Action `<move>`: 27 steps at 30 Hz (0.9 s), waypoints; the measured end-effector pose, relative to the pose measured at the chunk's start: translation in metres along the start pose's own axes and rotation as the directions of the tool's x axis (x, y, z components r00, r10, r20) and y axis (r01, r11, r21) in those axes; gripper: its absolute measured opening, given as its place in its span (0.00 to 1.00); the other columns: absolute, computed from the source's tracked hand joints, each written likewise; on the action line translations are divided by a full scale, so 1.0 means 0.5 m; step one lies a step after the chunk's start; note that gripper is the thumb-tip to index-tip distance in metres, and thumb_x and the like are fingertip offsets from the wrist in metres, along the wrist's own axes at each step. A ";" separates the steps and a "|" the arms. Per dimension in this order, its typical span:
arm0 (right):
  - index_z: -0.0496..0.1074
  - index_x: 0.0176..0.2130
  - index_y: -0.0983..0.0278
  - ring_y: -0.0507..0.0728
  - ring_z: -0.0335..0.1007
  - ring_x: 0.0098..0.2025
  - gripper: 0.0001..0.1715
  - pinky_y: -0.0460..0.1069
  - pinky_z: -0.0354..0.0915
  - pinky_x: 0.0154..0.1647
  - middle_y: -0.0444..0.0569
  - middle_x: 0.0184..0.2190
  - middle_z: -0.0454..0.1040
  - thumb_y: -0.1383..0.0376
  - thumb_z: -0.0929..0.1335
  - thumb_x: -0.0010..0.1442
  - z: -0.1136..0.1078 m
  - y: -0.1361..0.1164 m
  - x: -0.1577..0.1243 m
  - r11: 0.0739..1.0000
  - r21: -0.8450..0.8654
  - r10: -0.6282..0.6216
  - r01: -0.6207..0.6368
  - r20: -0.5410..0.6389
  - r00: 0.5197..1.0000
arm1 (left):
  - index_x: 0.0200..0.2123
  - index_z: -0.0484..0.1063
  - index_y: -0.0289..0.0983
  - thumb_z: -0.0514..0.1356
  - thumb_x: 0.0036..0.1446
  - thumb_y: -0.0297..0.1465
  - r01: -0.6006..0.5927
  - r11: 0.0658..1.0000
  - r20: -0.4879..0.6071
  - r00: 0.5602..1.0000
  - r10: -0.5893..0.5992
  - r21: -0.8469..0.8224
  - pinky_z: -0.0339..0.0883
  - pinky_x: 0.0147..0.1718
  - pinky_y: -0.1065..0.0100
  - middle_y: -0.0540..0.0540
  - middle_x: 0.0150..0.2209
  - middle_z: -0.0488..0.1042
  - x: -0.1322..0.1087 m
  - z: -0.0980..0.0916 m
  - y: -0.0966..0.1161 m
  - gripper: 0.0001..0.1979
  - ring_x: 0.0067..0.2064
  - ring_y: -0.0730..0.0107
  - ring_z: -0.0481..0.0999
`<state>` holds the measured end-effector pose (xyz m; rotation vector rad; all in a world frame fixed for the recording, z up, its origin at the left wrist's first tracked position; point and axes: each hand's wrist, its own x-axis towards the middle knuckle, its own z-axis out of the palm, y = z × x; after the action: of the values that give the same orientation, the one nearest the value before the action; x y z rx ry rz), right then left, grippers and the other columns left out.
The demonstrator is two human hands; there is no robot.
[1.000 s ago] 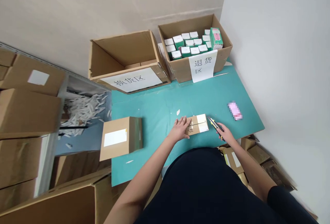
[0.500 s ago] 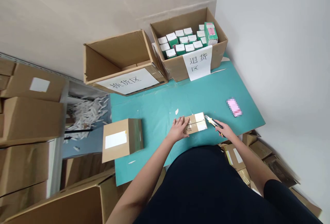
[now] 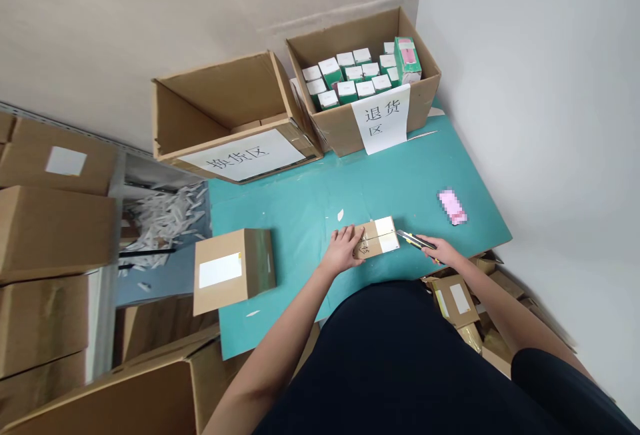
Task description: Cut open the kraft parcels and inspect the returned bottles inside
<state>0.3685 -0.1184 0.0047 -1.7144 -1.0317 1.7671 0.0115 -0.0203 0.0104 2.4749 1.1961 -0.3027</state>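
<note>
- Small cardboard box [image 3: 377, 238], lying flat on the teal tabletop [image 3: 320, 198], just in front of the dark-clothed torso [image 3: 385, 355]; long seam along the top, white labels [image 3: 385, 225] at the right end, handwriting towards the left.
- Left hand [image 3: 343, 249] laid over the left end of the small cardboard box; fingers loosely spread, apparently resting rather than wrapped; cannot tell how firmly pressed.
- Right hand [image 3: 441, 252] closed around the handle of a utility knife [image 3: 414, 241]; blade out, tip right beside the labelled end, near the seam; cannot tell whether touching.
- Likely light, judging by the small build; probably stiff along the edges, softer mid-top and liable to dent under heavy pressure; contents hidden, so fragility impossible to judge.
- Probably grippy on bare board, perhaps slicker over the glossy patch by the seam; likely to skid if pushed from one end only.
- Best held by both long sides near the left end, thumb near, fingers far; well clear of the blade.
- Utility knife probably light and rigid, with a thin, snappable blade; best held well back on the handle.
</note>
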 end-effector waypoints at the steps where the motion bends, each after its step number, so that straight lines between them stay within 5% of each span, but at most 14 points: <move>1: 0.69 0.64 0.56 0.49 0.61 0.15 0.38 0.43 0.57 0.13 0.39 0.21 0.73 0.61 0.72 0.55 0.002 0.001 -0.004 1.000 -0.003 0.002 -0.002 0.001 1.000 | 0.72 0.51 0.39 0.69 0.48 0.47 -0.004 1.000 -0.002 1.000 0.004 -0.002 0.45 0.66 0.44 0.30 0.69 0.56 0.000 0.001 0.000 0.53 0.69 0.38 0.54; 12: 0.62 0.68 0.57 0.47 0.62 0.18 0.37 0.42 0.60 0.16 0.39 0.26 0.71 0.63 0.67 0.62 0.008 -0.016 -0.013 0.992 -0.114 0.050 -0.046 0.036 0.998 | 0.72 0.51 0.37 0.69 0.49 0.47 -0.025 1.000 -0.033 0.999 0.025 0.002 0.47 0.65 0.41 0.28 0.69 0.56 0.001 0.010 -0.006 0.53 0.69 0.38 0.55; 27: 0.65 0.67 0.57 0.47 0.61 0.17 0.38 0.42 0.59 0.16 0.38 0.25 0.70 0.60 0.69 0.59 0.003 0.010 -0.064 0.992 -0.060 0.116 -0.114 0.023 0.993 | 0.72 0.50 0.38 0.69 0.49 0.47 -0.047 0.999 -0.052 0.998 0.046 -0.017 0.45 0.67 0.41 0.30 0.70 0.55 -0.001 0.027 -0.013 0.53 0.70 0.38 0.54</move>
<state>0.3713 -0.1467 0.0208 -1.8243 -1.0233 1.8516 0.0058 -0.0226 -0.0030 2.5049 1.1547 -0.2152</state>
